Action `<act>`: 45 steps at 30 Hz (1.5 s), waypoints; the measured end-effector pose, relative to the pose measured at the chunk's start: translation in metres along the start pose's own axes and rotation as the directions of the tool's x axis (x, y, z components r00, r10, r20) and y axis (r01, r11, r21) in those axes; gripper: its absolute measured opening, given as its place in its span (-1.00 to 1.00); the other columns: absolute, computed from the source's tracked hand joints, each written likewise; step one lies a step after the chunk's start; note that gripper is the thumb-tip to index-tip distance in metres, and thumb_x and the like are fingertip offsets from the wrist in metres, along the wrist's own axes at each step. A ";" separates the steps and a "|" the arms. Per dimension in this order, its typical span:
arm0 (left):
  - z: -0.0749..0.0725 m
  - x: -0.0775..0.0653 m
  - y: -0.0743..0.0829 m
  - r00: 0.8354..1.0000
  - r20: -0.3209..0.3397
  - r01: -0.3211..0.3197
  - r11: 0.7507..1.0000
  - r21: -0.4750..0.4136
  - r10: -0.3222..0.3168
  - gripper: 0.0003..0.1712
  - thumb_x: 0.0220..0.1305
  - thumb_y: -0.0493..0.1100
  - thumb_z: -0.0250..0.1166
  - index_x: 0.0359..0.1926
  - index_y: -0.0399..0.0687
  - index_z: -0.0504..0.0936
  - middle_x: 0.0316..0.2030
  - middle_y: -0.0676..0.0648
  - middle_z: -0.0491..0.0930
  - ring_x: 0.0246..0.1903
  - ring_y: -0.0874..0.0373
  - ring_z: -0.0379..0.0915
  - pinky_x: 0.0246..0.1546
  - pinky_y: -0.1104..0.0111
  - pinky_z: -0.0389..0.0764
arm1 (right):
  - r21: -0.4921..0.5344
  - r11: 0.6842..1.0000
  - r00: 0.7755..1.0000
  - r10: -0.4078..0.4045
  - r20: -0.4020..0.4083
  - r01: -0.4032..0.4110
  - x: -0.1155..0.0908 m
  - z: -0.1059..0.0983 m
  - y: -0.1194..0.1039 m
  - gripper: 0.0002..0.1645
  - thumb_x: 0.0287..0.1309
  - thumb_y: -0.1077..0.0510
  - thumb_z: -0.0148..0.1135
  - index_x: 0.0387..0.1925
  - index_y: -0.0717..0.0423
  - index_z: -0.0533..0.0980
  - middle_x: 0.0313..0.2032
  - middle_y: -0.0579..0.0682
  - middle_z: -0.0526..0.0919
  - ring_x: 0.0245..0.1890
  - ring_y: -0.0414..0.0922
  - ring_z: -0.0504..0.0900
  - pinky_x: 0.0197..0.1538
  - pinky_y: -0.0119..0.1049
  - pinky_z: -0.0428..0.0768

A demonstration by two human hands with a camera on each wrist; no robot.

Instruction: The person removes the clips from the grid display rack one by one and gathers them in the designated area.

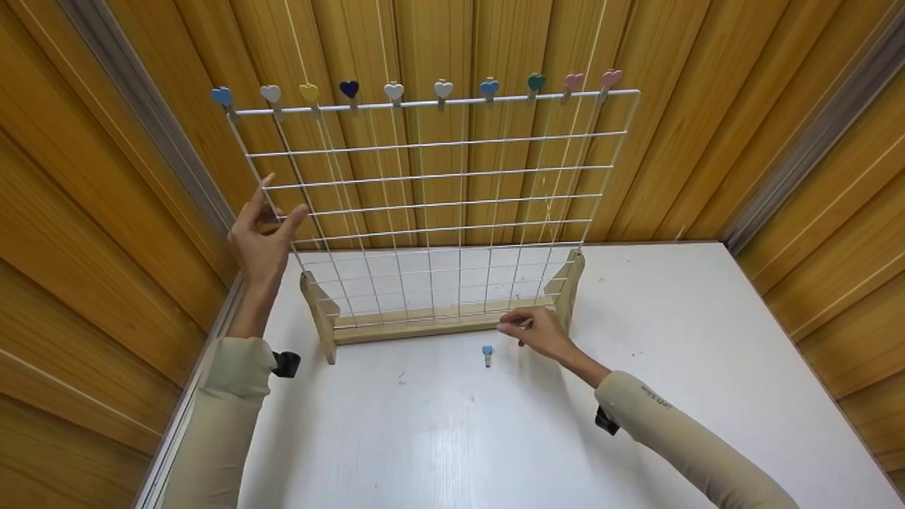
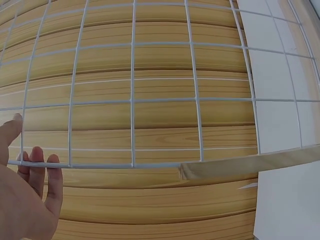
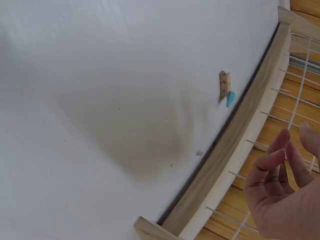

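A white wire grid [image 1: 463,174] stands in a wooden base [image 1: 417,332]. My left hand [image 1: 261,244] grips the grid's left side; in the left wrist view its fingers [image 2: 37,175] curl round the edge wire, with the thumb on the other side. Before the grid's lower right part is my right hand [image 1: 537,332]. In the right wrist view its fingers [image 3: 267,165] bend loosely, the thumb is apart from them, and nothing shows between. A clothespin with a blue heart [image 1: 487,355] lies on the white table [image 1: 424,431], left of that hand.
Along the grid's top wire sit several heart clothespins, among them a yellow one [image 1: 309,92], a dark blue one [image 1: 349,89] and a green one [image 1: 536,82]. A wood-patterned wall [image 1: 664,141] rises behind the grid. Similar panels flank the table.
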State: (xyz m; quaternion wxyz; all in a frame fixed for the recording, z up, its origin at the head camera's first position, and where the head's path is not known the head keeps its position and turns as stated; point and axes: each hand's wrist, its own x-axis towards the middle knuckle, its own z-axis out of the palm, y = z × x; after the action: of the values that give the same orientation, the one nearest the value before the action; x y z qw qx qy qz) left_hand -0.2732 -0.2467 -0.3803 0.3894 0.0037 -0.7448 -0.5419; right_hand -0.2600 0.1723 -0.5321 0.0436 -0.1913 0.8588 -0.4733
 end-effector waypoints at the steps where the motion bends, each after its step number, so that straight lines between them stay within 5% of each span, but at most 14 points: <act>1: 0.001 0.000 0.000 1.000 -0.007 0.000 1.000 0.000 0.000 -0.38 0.22 -0.21 0.50 0.31 0.05 0.59 -0.38 0.21 0.42 -0.34 0.40 0.43 -0.16 0.58 0.52 | 0.004 1.000 1.000 0.008 -0.001 -0.008 0.001 -0.005 -0.004 -0.70 0.31 0.18 0.35 -0.06 0.35 0.68 -0.19 0.25 0.76 -0.51 -0.05 0.67 -0.46 -0.49 0.51; 6: 0.003 0.001 0.001 1.000 0.000 0.017 0.999 -0.031 -0.017 -0.35 0.25 -0.26 0.46 0.36 0.03 0.54 -0.35 0.17 0.40 -0.32 0.38 0.38 -0.20 0.57 0.48 | -0.002 0.999 0.999 0.039 -0.024 -0.040 0.004 -0.034 -0.028 -0.66 0.32 0.12 0.35 -0.01 0.28 0.67 -0.12 0.22 0.76 -0.49 -0.11 0.63 -0.43 -0.49 0.52; 13: 0.002 -0.001 0.002 0.999 0.015 0.048 0.991 -0.122 -0.046 -0.33 0.26 -0.34 0.42 0.39 -0.10 0.48 -0.35 0.12 0.40 -0.34 0.35 0.35 -0.25 0.52 0.47 | -0.085 0.996 0.994 -0.016 -0.112 0.007 0.015 -0.084 -0.073 -0.67 0.33 0.11 0.34 0.01 0.24 0.67 -0.09 0.21 0.77 -0.53 -0.31 0.58 -0.39 -0.47 0.58; 19: 0.001 -0.002 0.002 0.999 0.021 0.040 0.983 -0.177 -0.037 -0.37 0.29 -0.32 0.40 0.37 -0.10 0.50 -0.36 0.15 0.41 -0.36 0.33 0.35 -0.25 0.49 0.48 | -0.086 0.993 0.966 -0.102 -0.236 0.084 0.028 -0.133 -0.122 -0.65 0.35 0.10 0.33 0.04 0.24 0.66 -0.06 0.23 0.75 -0.46 -0.31 0.61 -0.35 -0.54 0.57; 23: 0.001 -0.001 0.000 0.999 0.016 0.032 0.984 -0.176 -0.030 -0.39 0.29 -0.33 0.40 0.36 -0.10 0.52 -0.37 0.16 0.40 -0.37 0.34 0.36 -0.23 0.47 0.48 | -0.100 0.977 0.915 -0.210 -0.343 0.187 0.034 -0.158 -0.156 -0.69 0.32 0.15 0.35 0.02 0.25 0.67 -0.14 0.12 0.75 -0.49 -0.39 0.60 -0.36 -0.57 0.57; 29: 0.003 -0.002 -0.002 1.000 0.009 0.011 0.982 -0.191 -0.009 -0.41 0.29 -0.34 0.39 0.34 -0.10 0.54 -0.38 0.14 0.41 -0.37 0.34 0.37 -0.25 0.51 0.48 | -0.081 0.935 0.783 -0.334 -0.524 0.344 0.039 -0.187 -0.196 -0.73 0.20 0.29 0.42 -0.06 0.31 0.69 -0.29 -0.30 0.72 -0.55 -0.31 0.62 -0.38 -0.54 0.60; 32: 0.004 -0.002 -0.002 1.000 0.007 0.005 0.983 -0.186 -0.003 -0.41 0.28 -0.34 0.40 0.33 -0.09 0.55 -0.39 0.15 0.42 -0.39 0.35 0.38 -0.28 0.52 0.48 | -0.084 0.919 0.726 -0.357 -0.588 0.384 0.041 -0.197 -0.211 -0.72 0.21 0.29 0.42 -0.05 0.31 0.68 -0.24 -0.28 0.73 -0.56 -0.31 0.59 -0.38 -0.53 0.59; 35: 0.004 -0.003 -0.003 1.000 0.003 -0.005 0.984 -0.177 0.005 -0.41 0.28 -0.33 0.41 0.33 -0.10 0.55 -0.39 0.17 0.43 -0.39 0.36 0.39 -0.29 0.52 0.48 | -0.076 0.915 0.697 -0.353 -0.624 0.396 0.045 -0.204 -0.221 -0.72 0.26 0.26 0.38 -0.03 0.29 0.66 -0.19 -0.21 0.74 -0.56 -0.30 0.57 -0.38 -0.50 0.59; 40: 0.005 -0.002 -0.004 1.000 0.008 0.005 0.986 -0.168 -0.004 -0.40 0.28 -0.30 0.42 0.34 -0.08 0.54 -0.38 0.19 0.42 -0.36 0.35 0.39 -0.27 0.51 0.48 | -0.036 0.935 0.699 -0.288 -0.655 0.352 0.054 -0.211 -0.226 -0.67 0.29 0.21 0.36 0.07 0.20 0.62 -0.15 -0.19 0.68 -0.59 -0.29 0.57 -0.47 -0.53 0.53; 45: 0.008 -0.001 -0.003 1.000 0.000 0.002 0.982 -0.188 -0.002 -0.41 0.27 -0.32 0.42 0.32 -0.08 0.56 -0.38 0.16 0.42 -0.38 0.35 0.38 -0.28 0.49 0.47 | 0.118 0.927 0.772 -0.220 -0.597 0.356 0.063 -0.213 -0.223 -0.66 0.38 0.23 0.24 0.14 0.20 0.60 -0.11 -0.12 0.68 -0.61 -0.29 0.60 -0.56 -0.53 0.49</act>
State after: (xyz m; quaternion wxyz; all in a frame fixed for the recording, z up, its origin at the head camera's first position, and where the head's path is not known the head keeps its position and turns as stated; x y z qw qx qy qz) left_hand -0.2782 -0.2415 -0.3843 0.3876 -0.0319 -0.6902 -0.6102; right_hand -0.3084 0.2122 -0.2240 -0.2689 -0.1639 0.7326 -0.6034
